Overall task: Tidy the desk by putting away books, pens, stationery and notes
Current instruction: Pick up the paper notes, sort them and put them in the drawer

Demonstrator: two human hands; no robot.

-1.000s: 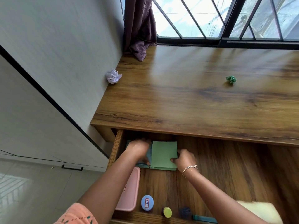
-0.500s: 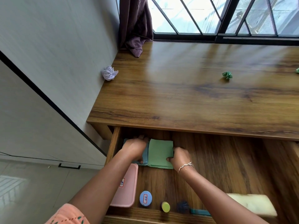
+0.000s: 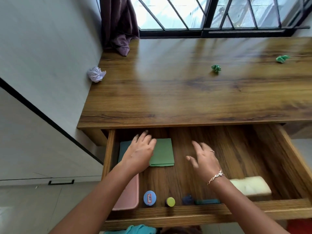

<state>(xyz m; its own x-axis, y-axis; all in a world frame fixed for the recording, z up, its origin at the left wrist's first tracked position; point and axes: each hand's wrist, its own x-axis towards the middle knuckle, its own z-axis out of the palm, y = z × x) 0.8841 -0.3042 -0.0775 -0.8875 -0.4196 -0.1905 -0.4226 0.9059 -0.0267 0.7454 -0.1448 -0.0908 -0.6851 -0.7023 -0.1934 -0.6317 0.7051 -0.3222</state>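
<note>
An open wooden drawer (image 3: 199, 212) under the desk holds a green note pad (image 3: 163, 153) beside a teal pad (image 3: 124, 146) at its back left. My left hand (image 3: 140, 152) hovers over the two pads with fingers spread, holding nothing. My right hand (image 3: 203, 157), with a bracelet, is lifted over the bare drawer floor to the right of the green pad, fingers relaxed and apart. On the desk top (image 3: 185, 92) lie a crumpled lilac paper ball (image 3: 96, 74) at the left edge and two crumpled green paper balls (image 3: 216, 68) (image 3: 282, 58).
Along the drawer's front sit a pink case (image 3: 130, 195), a blue round tin (image 3: 149, 197), a small yellow-lidded pot (image 3: 170, 201), a dark lump (image 3: 187, 199), a teal bar (image 3: 207, 201) and a cream sponge-like block (image 3: 251, 184). A wall stands left; a curtain (image 3: 118, 26) and window are behind.
Both hands have let go of the green and teal pads and lifted off them; my right hand has drawn to the right. The view has shifted right, showing a second green ball.
</note>
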